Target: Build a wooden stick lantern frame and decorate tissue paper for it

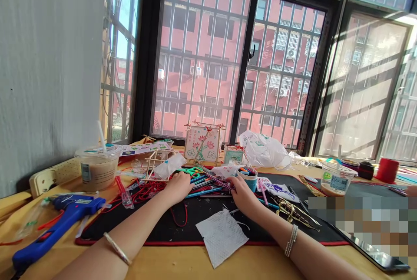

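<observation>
My left hand (177, 187) rests on the black mat (182, 223) with its fingers curled, just below green-handled scissors (190, 171) and beside a small wooden stick frame (156, 168). Whether it grips anything is hidden. My right hand (243, 194) pinches a thin purple rod (216, 179) that slants up and left over a spread of coloured sticks (205, 186). A blue cup of pens (249, 182) stands just beyond those fingers. Tangled red cord (150, 191) lies left of my left hand, and a white mesh cloth (221, 237) lies below both hands.
A blue glue gun (55, 223) lies at front left, and a milk-tea cup (97, 169) stands behind it. A flower-painted stick-framed panel (202, 143) and a plastic bag (263, 149) stand by the barred window (202, 54). A phone (368, 249) lies at front right.
</observation>
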The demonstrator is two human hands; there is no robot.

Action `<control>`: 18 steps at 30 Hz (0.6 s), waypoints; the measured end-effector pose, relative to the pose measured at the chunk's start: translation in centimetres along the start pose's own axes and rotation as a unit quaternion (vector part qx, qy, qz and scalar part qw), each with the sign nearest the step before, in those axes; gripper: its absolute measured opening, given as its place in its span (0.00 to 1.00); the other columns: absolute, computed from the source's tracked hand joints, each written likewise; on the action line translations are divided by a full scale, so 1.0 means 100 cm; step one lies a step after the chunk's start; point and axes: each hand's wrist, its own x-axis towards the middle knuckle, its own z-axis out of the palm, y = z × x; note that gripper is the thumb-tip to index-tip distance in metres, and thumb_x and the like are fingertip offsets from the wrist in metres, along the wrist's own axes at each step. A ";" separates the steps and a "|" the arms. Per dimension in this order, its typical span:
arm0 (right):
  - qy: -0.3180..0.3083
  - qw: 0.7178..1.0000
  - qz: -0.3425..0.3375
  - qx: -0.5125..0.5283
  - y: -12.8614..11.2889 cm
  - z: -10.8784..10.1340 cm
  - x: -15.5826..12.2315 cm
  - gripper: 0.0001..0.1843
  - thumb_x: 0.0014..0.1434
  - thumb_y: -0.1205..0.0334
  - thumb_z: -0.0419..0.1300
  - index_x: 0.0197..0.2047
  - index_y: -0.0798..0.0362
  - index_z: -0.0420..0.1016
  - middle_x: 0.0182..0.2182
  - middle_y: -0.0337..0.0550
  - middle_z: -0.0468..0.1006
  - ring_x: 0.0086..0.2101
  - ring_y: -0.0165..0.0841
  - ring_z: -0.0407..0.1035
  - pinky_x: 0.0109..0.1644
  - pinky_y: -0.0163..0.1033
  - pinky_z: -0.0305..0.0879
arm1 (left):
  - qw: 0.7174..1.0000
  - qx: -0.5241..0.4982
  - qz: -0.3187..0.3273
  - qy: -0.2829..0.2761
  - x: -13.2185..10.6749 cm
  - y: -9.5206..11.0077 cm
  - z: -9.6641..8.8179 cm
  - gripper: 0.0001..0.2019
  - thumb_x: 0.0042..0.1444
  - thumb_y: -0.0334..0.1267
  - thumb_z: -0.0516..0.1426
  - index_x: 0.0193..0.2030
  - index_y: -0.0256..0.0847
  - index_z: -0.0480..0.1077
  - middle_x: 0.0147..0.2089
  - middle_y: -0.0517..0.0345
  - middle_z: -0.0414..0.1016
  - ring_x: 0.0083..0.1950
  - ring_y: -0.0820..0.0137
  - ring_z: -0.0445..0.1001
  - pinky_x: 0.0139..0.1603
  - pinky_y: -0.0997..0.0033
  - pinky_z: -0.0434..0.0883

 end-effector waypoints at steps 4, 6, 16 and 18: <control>0.014 1.000 -0.012 -0.011 0.003 0.003 0.000 0.22 0.47 0.81 0.48 0.43 0.57 0.69 0.38 0.49 0.68 0.41 0.37 0.64 0.49 0.43 0.62 | 1.000 0.019 0.006 0.024 -0.006 0.006 -0.008 0.12 0.59 0.41 0.54 0.46 0.36 0.67 0.46 0.52 0.70 0.45 0.66 0.71 0.44 0.59 0.71; 0.026 0.999 -0.019 -0.017 0.002 0.002 -0.001 0.22 0.46 0.81 0.47 0.42 0.56 0.69 0.38 0.50 0.67 0.41 0.38 0.63 0.50 0.45 0.61 | 0.998 0.034 0.002 0.052 -0.010 0.011 -0.018 0.11 0.59 0.40 0.54 0.44 0.36 0.67 0.45 0.54 0.71 0.44 0.67 0.71 0.43 0.60 0.71; 0.075 0.990 -0.122 -0.006 -0.038 -0.012 -0.002 0.21 0.57 0.66 0.55 0.54 0.53 0.62 0.42 0.49 0.70 0.43 0.39 0.63 0.49 0.46 0.61 | 0.957 0.006 0.092 0.276 -0.043 0.028 -0.084 0.10 0.59 0.26 0.45 0.38 0.35 0.66 0.39 0.47 0.69 0.44 0.58 0.67 0.45 0.58 0.64; 0.083 0.988 -0.130 0.006 -0.045 -0.014 -0.003 0.23 0.56 0.62 0.56 0.55 0.54 0.61 0.37 0.46 0.73 0.38 0.37 0.66 0.44 0.43 0.64 | 0.945 -0.018 0.124 0.301 -0.053 0.033 -0.090 0.08 0.59 0.27 0.45 0.36 0.38 0.64 0.37 0.52 0.68 0.42 0.63 0.66 0.45 0.63 0.64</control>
